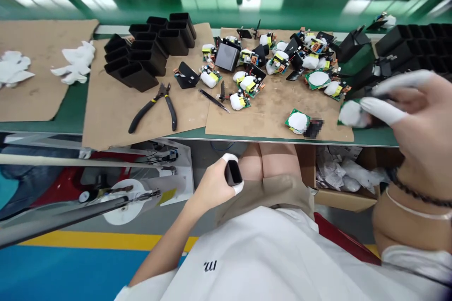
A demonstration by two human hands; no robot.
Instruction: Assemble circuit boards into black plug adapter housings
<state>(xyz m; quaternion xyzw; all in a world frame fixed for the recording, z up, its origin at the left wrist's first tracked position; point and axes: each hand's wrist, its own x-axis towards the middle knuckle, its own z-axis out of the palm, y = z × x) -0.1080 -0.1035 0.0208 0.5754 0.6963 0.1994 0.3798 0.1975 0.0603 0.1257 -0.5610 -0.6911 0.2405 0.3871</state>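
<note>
My left hand (218, 179) is wrapped around a small black plastic case (233, 173), held above my lap with its open end showing. White finger covers show on both hands. At the right, my right hand (416, 108), partly smeared by motion, has its thumb and fingers closed on a circuit board (353, 114) with a white pad on it. Another circuit board (298, 121), with a white pad and a dark blurred piece, lies near the bench's front edge. Several more circuit boards (278, 62) with white and yellow parts are spread over the cardboard (271, 108).
Pliers (162, 103) and tweezers (214, 100) lie on the bench. Black cases stand grouped at the left (144, 56) and right (406, 42). White crumpled pieces (76, 63) lie far left. Below the bench are a box (344, 199) with plastic bags and a metal frame (180, 178).
</note>
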